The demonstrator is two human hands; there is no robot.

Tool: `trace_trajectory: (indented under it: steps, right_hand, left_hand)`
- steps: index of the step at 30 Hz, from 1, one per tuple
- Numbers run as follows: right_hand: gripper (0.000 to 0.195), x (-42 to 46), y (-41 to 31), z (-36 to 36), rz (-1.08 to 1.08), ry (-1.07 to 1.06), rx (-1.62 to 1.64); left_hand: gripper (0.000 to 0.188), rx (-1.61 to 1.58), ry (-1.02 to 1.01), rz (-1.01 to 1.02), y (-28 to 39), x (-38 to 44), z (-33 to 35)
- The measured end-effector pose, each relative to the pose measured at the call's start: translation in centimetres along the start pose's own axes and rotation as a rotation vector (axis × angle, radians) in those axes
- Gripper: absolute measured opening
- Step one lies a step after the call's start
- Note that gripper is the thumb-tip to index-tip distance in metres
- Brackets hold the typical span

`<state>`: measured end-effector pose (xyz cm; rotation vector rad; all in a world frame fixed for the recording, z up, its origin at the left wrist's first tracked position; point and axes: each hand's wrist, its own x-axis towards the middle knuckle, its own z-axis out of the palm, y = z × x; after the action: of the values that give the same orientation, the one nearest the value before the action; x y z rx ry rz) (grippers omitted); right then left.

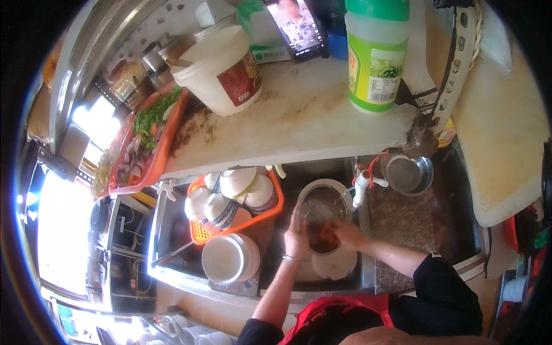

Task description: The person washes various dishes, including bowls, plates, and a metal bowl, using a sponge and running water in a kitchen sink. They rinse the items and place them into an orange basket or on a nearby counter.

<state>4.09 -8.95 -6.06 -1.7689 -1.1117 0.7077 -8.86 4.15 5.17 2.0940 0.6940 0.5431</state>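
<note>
A round container with a pale rim (pixel 324 184) stands in the metal sink under a white tap (pixel 361 189), water and something dark inside it. My left hand (pixel 296 239) steadies its left side, fingers along the rim. Inside the right part of the container, my right hand (pixel 340 234) is blurred and seems to hold a reddish-brown thing (pixel 328 236), too blurred to name. Below the container lies a pale round lid or dish (pixel 334 262), partly covered by it.
An orange plastic basket (pixel 280 200) of bowls and a stack of white tubs (pixel 230 258) stand left. A metal bowl (pixel 406 174) sits right. The shelf above (pixel 297 125) bears a white bucket (pixel 220 71), a phone (pixel 297 28), a green-lidded container (pixel 375 64) and a red tray (pixel 161 166) of cut vegetables.
</note>
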Motion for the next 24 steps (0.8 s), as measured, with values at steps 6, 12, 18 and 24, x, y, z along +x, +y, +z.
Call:
trace_trajectory:
  steps: [6, 12, 18, 24]
  right_hand:
    - [0.048, 6.6, 0.8, -0.8, -0.032, 0.717, -0.174]
    - [0.047, 2.7, -5.9, 3.0, -0.292, 0.156, 0.253]
    - [0.036, 0.6, -4.3, -3.1, 0.175, 0.006, 0.397]
    - [0.032, 1.7, 8.9, -2.2, -0.220, 0.534, 1.354]
  left_hand:
    - [0.050, -0.216, 0.005, -0.196, 0.3, -0.5, 4.5]
    - [0.046, -0.033, 0.093, 0.074, -1.4, 3.1, 0.5]
    - [0.054, 0.154, 0.096, 0.101, -0.5, 0.8, -2.3]
    - [0.060, -0.024, 0.194, -0.001, 1.4, -1.6, 1.1]
